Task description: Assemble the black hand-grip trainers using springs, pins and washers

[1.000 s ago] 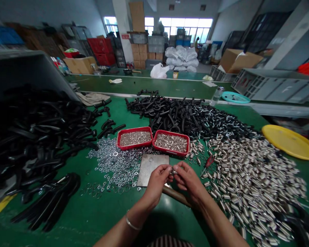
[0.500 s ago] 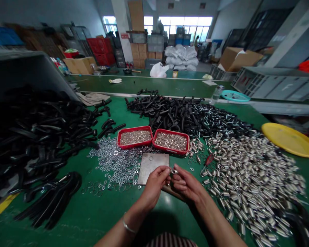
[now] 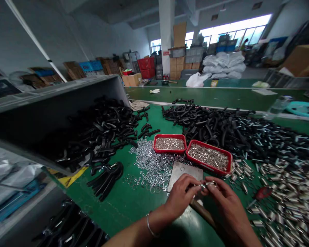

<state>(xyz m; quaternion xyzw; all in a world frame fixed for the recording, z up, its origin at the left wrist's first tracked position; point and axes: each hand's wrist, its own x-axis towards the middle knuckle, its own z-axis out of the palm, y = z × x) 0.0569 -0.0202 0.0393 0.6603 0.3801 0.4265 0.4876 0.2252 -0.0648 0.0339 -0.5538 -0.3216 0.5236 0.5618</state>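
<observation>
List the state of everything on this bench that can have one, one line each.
left hand, pinched shut on the small metal part
right hand, pinched on the same part
left red tray, full of small silver pieces
right red tray, full of metal sleeves
metal plate, flat, near edge under the left hand
red-handled tool, lying flat, untouched
washers, scattered loose

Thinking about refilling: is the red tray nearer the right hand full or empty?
Full: the red tray is covered with small silver metal pieces, almost up to its rim.
</observation>
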